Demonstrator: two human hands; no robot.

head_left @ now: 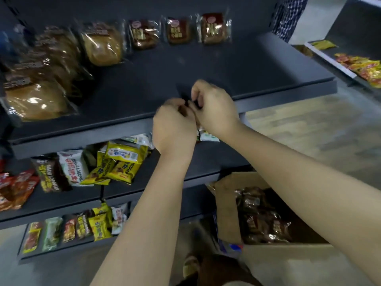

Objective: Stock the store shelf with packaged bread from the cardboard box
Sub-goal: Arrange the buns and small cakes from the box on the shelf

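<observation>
The dark top shelf (pixel 206 65) carries large round bread packs (pixel 101 45) at the left and three small brown bread packs (pixel 178 30) along the back. Both hands meet over the shelf's front edge. My left hand (pixel 175 126) and my right hand (pixel 215 109) have curled fingers that pinch a small dark thing (pixel 190 103) between them; what it is cannot be made out. The cardboard box (pixel 226 207) stands on the floor at the lower right, open, with several dark brown bread packs (pixel 261 215) inside.
Lower shelves hold yellow, white and red snack packs (pixel 119 162). Another shelf with yellow and red packets (pixel 362 68) stands at the far right. A person in a checked shirt (pixel 288 15) stands behind the shelf's right end. My foot (pixel 190 265) is beside the box.
</observation>
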